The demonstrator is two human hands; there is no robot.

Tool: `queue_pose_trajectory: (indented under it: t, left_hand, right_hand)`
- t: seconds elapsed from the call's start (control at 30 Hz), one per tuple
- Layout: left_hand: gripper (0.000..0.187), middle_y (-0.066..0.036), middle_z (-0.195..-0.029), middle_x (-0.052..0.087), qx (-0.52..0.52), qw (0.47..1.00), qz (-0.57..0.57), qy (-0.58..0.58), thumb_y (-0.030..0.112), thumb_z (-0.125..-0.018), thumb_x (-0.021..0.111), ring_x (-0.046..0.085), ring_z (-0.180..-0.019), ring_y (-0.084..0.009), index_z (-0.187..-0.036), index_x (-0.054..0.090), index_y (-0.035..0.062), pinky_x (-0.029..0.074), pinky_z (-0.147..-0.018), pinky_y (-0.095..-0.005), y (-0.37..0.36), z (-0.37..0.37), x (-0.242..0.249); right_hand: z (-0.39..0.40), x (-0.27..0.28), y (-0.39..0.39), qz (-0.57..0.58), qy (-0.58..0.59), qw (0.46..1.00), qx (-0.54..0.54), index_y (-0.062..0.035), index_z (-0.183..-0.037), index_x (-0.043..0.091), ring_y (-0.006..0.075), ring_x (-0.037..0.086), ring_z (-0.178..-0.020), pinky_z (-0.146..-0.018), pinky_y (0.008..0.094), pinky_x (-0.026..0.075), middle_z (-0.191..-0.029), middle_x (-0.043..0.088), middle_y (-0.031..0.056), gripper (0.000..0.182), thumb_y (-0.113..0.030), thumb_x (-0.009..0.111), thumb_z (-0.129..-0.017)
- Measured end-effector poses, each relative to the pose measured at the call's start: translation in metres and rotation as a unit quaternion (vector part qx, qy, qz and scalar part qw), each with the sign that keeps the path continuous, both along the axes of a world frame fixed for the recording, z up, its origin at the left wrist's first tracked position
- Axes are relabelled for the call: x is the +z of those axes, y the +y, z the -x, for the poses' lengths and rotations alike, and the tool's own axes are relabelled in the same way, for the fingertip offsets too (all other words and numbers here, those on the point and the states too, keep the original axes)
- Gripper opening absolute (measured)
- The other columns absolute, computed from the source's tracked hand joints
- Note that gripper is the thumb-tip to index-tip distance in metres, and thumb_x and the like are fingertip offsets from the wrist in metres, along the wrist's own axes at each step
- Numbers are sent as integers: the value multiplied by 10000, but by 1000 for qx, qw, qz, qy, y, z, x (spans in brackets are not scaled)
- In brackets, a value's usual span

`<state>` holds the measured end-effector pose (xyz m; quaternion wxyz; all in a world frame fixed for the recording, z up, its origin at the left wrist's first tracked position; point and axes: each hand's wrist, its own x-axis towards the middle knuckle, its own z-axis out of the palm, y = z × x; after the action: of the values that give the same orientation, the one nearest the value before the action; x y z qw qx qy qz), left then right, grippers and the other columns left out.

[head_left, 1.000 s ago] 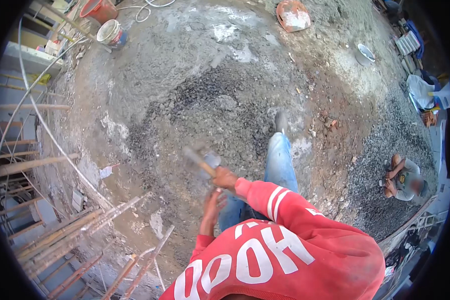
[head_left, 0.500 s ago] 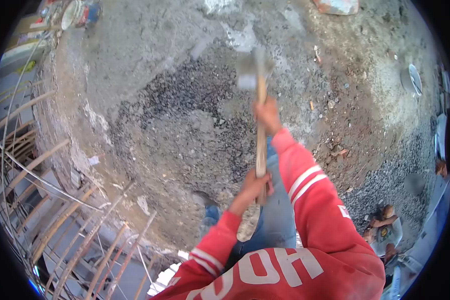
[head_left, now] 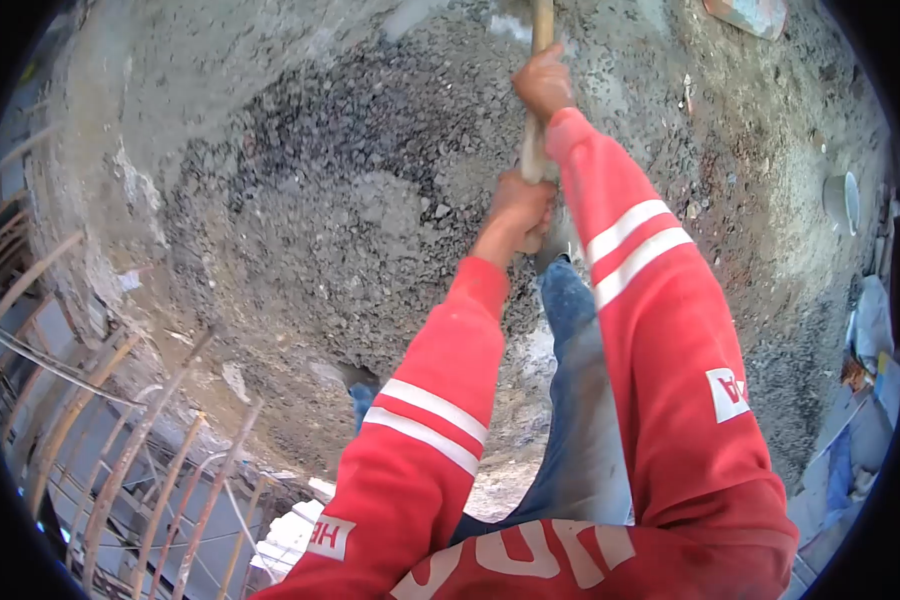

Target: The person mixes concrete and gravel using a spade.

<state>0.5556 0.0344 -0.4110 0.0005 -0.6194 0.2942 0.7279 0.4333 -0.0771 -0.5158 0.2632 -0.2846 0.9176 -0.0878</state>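
Note:
Both arms, in red sleeves with white stripes, stretch forward over grey, gravelly ground. My left hand is closed round the lower end of a wooden handle. Farther up the same handle, my right hand grips it with wrapped fingers. The handle runs out past the top edge of the view, so the tool's head is hidden. Dark loose gravel lies to the left of the hands.
Rusty bars stick up at the lower left. A bucket stands at the right, and a pale block lies at the upper right. My jeans-clad leg is below the hands.
Both hands and the handle have moved forward, up the view, and the tool's head has left the frame. The camera's view has shifted; the person at the lower right is no longer visible.

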Motion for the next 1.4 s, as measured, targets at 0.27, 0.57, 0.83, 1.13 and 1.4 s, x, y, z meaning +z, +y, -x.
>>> queue_pose_trajectory:
  t: [0.27, 0.57, 0.83, 1.13, 1.4]
  left_hand:
    - [102, -53, -586, 542, -73, 997, -1, 31, 58, -838, 600, 516, -452, -147, -854, 553, -31, 417, -402, -335, 49, -174, -1]
    - [228, -115, -620, 627, -171, 985, 10, -9, 150, -782, 645, 625, -518, -223, -932, 634, -21, 479, -486, -375, 78, -319, 82]
    - [284, -238, -890, 664, -267, 935, 165, -164, 143, -717, 679, 636, -871, -428, -966, 619, 19, 510, -765, -479, 172, -526, 187]
    - [359, -225, -792, 654, -328, 909, 168, -196, 148, -713, 687, 653, -776, -432, -1042, 581, 48, 527, -684, -465, 216, -547, 209]
    - [489, -188, -985, 653, -109, 936, 325, 82, 127, -833, 677, 644, -858, -299, -1276, 516, -3, 506, -770, -415, 149, -197, 87]
  right_hand:
    - [-153, 26, 73, -71, -30, 996, -50, -4, -1273, 276, 391, 602, -1117, -944, 423, 511, -1179, 586, 275, 743, -247, 757, -761]
    - [-253, 60, 138, 29, -168, 972, -159, 43, -1167, 313, 394, 677, -852, -784, 410, 566, -929, 651, 258, 542, -198, 629, -799]
    - [-473, 192, 256, 259, -417, 802, -341, -6, -1014, 375, 224, 568, -439, -371, 343, 463, -643, 546, 104, 225, -34, 530, -854]
    - [-492, 241, 288, 219, -474, 727, -446, -32, -1008, 425, 177, 551, -492, -445, 307, 465, -657, 522, 70, 230, 9, 534, -810]
    - [-157, 211, 165, 339, -218, 901, -160, -7, -1103, 404, 137, 530, -502, -408, 289, 429, -699, 533, 67, 335, -97, 605, -851]
